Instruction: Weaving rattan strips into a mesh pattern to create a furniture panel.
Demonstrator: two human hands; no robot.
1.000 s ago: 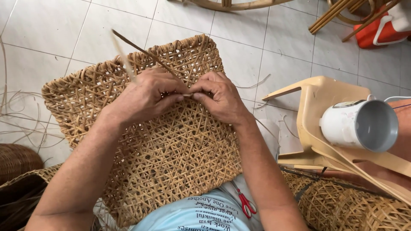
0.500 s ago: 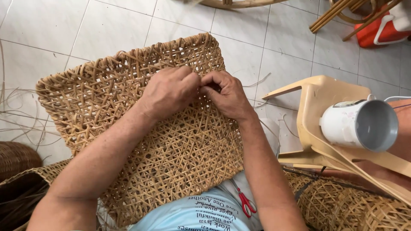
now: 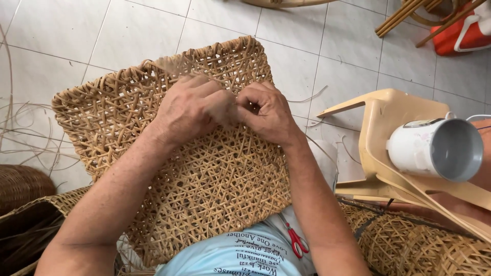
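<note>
Floor: pale square tiles (image 3: 76, 30) with grey joints run under everything; loose cane strands (image 3: 20, 138) trail over them at the left edge.

Panel: a woven cane panel (image 3: 204, 194) lies tilted across the person's lap, its open hexagonal weave tight near the body and looser and more ragged toward the far edge.

Change: a second ago a long thin strand stuck up from between the hands toward the far edge; now no such free length stands up, and only a blurred streak shows near the far left corner. My judgement is that the strand has been drawn down into the weave, so one more pass through the mesh looks finished or nearly so.

Left hand: the left hand (image 3: 192, 107) rests knuckles-up on the upper middle of the panel, fingers curled close, pinching at the point where it meets the other hand; whether a strand is between the fingertips I cannot tell.

Right hand: the right hand (image 3: 268, 112) touches the left, fingers bent in tight against the weave at the same spot.

Position: both hands sit on the panel, nearer its far edge than the lap.

Nearby: red-handled scissors (image 3: 295, 240) lie by the shirt; a white mug (image 3: 434, 151) rests on its side on a beige plastic stool (image 3: 378, 117) to the right.
</note>
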